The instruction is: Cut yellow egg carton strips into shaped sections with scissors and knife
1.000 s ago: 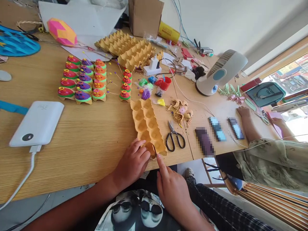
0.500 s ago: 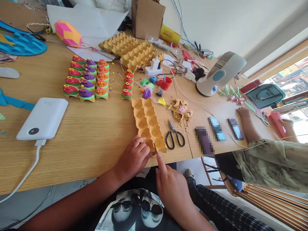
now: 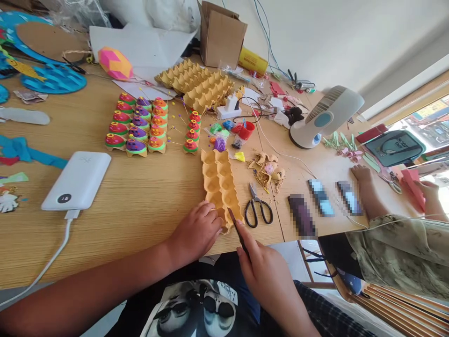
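A tan pulp egg carton, two cups wide, lies hollow side up near the table's front edge. My left hand grips its near left corner, fingers curled over the rim. In my right hand is a slim dark knife, my index finger stretched along its back. The blade's tip rests at the near cups of the carton; how deep it goes I cannot tell. Just right of the carton lie black-handled scissors, blades pointing away from me.
Rows of painted egg-cup figures stand beyond the carton, with more egg trays behind. A white power bank lies left. Torn carton scraps, a fan and blurred phones are right, near another person's hand.
The view has shifted, so everything sits slightly further right and lower. My right hand has tilted and drawn back a little, showing more of the knife. My left hand stays on the carton.
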Demonstrator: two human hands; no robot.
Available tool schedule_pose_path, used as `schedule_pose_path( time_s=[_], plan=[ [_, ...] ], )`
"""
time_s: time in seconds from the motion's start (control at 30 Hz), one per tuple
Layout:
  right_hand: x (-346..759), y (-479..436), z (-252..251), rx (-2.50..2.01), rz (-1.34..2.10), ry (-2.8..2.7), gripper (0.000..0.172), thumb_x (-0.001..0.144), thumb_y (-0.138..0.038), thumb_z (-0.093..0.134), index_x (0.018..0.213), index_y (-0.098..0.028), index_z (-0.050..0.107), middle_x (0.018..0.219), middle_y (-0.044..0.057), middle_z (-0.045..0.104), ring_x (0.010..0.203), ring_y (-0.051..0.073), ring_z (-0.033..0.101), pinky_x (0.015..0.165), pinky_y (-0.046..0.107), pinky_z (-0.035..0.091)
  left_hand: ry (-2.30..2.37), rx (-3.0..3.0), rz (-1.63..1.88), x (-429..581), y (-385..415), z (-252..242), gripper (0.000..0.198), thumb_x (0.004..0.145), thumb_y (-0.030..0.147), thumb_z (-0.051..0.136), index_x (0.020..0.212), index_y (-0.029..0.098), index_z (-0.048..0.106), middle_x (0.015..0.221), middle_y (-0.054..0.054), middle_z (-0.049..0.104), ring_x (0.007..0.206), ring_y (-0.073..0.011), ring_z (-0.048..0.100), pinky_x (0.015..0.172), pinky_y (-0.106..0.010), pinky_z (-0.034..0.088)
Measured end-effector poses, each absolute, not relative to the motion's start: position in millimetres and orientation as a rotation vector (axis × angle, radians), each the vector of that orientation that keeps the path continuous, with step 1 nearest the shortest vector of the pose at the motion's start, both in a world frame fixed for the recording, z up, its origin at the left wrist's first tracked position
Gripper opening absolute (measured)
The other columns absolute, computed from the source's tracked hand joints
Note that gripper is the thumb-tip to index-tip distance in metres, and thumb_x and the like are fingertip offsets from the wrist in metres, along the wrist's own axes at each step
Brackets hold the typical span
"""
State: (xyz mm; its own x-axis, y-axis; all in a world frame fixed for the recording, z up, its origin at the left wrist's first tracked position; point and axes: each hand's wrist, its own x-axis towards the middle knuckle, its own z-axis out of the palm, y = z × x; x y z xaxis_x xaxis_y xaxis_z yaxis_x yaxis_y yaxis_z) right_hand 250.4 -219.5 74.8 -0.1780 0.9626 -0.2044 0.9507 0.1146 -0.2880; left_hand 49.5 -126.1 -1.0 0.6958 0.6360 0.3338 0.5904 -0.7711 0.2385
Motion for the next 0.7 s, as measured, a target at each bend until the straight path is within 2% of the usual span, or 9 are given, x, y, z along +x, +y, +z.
schedule_pose_path(
  time_s=[0.1, 0.23, 0.43, 0.7],
  plan=[
    [251, -207, 75, -1.996, 0.576, -2.259, 0.062, 0.106, -0.022, 0.046, 0.167, -0.021, 0.034, 0.108, 0.008, 0.083, 0.082, 0.023, 0.08, 0.066, 0.027, 0.055, 0.961, 2.828, 0.603, 53, -113, 0, 0.006, 0.095, 0.022, 0.066, 0.091, 0.018, 0.068, 0.099, -0.01, 0.071, 0.116, -0.0323, 0.062, 0.109, -0.051, 0.051],
    [251, -192, 73, -1.977, 0.578, -2.204, 0.061, 0.106, -0.021, 0.047, 0.166, -0.022, 0.036, 0.121, 0.01, 0.081, 0.088, 0.023, 0.081, 0.07, 0.028, 0.058, 0.945, 2.813, 0.626, 56, -104, -7, 0.007, 0.095, 0.025, 0.066, 0.093, 0.018, 0.066, 0.103, -0.011, 0.071, 0.116, -0.0319, 0.061, 0.108, -0.05, 0.05],
    [254, -180, 62, -1.967, 0.55, -2.156, 0.061, 0.106, -0.02, 0.047, 0.166, -0.019, 0.037, 0.119, 0.011, 0.081, 0.084, 0.023, 0.08, 0.069, 0.028, 0.06, 0.878, 2.693, 0.689, 55, -101, -14, 0.007, 0.095, 0.025, 0.065, 0.092, 0.02, 0.064, 0.099, -0.007, 0.069, 0.114, -0.03, 0.059, 0.11, -0.051, 0.044],
    [264, -198, 41, -1.976, 0.591, -2.136, 0.063, 0.105, -0.018, 0.046, 0.167, -0.026, 0.036, 0.132, 0.01, 0.076, 0.098, 0.021, 0.079, 0.086, 0.031, 0.063, 0.859, 2.64, 0.723, 53, -97, -16, 0.014, 0.099, 0.025, 0.062, 0.086, 0.02, 0.062, 0.092, -0.006, 0.068, 0.113, -0.0292, 0.059, 0.107, -0.049, 0.044]
  ],
)
